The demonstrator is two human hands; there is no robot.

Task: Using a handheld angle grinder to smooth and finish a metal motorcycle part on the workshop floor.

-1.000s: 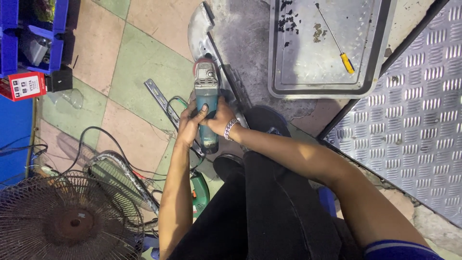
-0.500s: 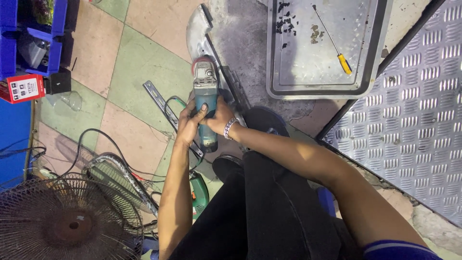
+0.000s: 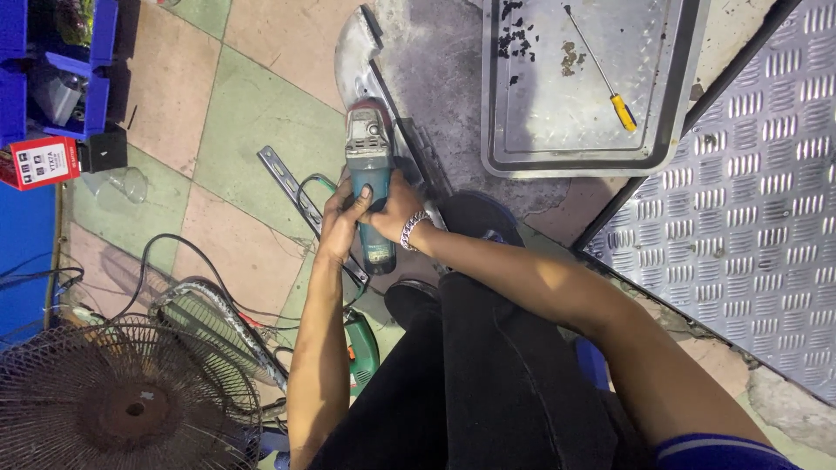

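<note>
A teal and grey angle grinder (image 3: pixel 369 165) points away from me over the floor. My left hand (image 3: pixel 338 218) wraps its body from the left, and my right hand (image 3: pixel 394 209), with a chain bracelet at the wrist, grips it from the right. The grinder's head sits against the edge of a curved grey metal piece (image 3: pixel 357 52) lying on a dark metal sheet (image 3: pixel 435 96). A slotted metal bar (image 3: pixel 287 178) lies on the tiles just left of my hands.
A metal tray (image 3: pixel 522 130) holds a yellow-handled screwdriver (image 3: pixel 610 87) and dark debris. Checker plate (image 3: pixel 749 218) lies to the right. A rusty fan grille (image 3: pixel 122 400), cables (image 3: pixel 174 261), a green power tool (image 3: pixel 361 352) and blue bins (image 3: pixel 61 70) lie to the left.
The view has shifted slightly; both hands stay on the grinder in nearly the same place.
</note>
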